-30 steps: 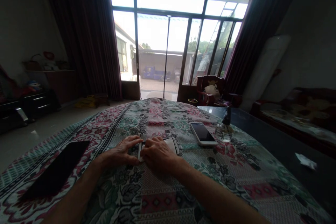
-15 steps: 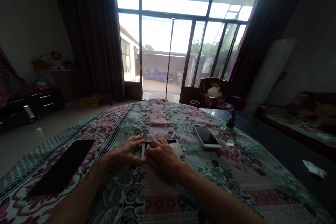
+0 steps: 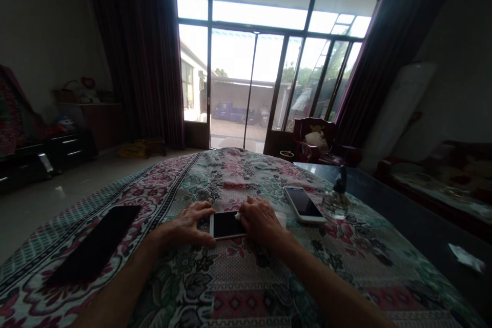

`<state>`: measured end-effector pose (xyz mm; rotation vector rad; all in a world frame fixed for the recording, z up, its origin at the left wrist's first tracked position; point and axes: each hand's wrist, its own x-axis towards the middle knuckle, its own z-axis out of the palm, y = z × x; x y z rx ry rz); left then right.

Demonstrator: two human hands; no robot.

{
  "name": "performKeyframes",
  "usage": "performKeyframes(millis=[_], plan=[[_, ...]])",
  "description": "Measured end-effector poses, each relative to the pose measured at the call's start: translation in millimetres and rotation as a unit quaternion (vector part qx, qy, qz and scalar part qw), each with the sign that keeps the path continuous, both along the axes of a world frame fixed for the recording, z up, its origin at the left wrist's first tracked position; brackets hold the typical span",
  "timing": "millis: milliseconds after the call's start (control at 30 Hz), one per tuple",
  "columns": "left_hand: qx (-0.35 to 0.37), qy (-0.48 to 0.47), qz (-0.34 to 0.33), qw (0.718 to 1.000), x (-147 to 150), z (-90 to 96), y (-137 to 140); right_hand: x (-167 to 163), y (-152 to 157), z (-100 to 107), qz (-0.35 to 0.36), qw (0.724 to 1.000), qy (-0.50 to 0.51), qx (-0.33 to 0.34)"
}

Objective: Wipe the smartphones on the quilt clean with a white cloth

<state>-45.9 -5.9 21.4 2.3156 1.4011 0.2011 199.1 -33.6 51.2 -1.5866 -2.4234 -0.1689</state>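
A white-framed smartphone (image 3: 225, 225) with a dark screen lies crosswise on the patterned cloth (image 3: 234, 297). My left hand (image 3: 188, 225) steadies its left end, thumb at the near corner and fingers at the far corner. Bunched over the phone's right part, my right hand (image 3: 261, 220) grips a white tissue (image 3: 281, 219); the tissue sticks out beyond the knuckles, and the phone's right end is hidden. Another white phone (image 3: 305, 205) rests to the right, with a clear glass spray bottle (image 3: 335, 204) with a black top beside it.
On the left of the cloth lies a flat black rectangular object (image 3: 94, 246). A dark tabletop (image 3: 400, 210) on the right carries a crumpled white paper (image 3: 466, 257). A wooden armchair (image 3: 315, 138) stands near the glass doors at the back.
My right hand has slid rightward along the phone with the tissue, baring more of the dark screen. My left hand stays at the left end. The view has shifted slightly.
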Motion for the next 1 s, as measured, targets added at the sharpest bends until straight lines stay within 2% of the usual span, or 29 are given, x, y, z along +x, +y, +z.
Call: performKeyframes(millis=[200, 300, 467, 767, 867, 1000], plan=[[0.043, 0.014, 0.027, 0.999, 12.6, 3.2, -7.1, -29.2, -15.7, -14.4, 0.089, 0.994, 0.069, 0.011], [0.056, 0.016, 0.036, 0.998, 14.0, 1.2, -7.1, -37.1, -20.1, -18.4, 0.104, 0.991, 0.077, 0.019], [0.042, 0.032, 0.042, 0.998, 12.9, 0.6, -4.5, -28.2, -9.0, -18.2, 0.048, 0.997, 0.058, 0.023], [0.031, 0.008, 0.033, 0.999, 11.2, 6.3, -8.0, 19.3, 13.2, -10.4, -0.145, 0.988, 0.038, 0.032], [0.032, 0.006, 0.034, 0.999, 12.0, 8.6, -9.5, 20.6, 12.6, -10.4, -0.165, 0.985, 0.026, 0.037], [0.035, 0.006, 0.034, 0.999, 12.7, 9.1, -10.1, 9.9, 6.1, -8.2, -0.145, 0.989, 0.015, 0.028]])
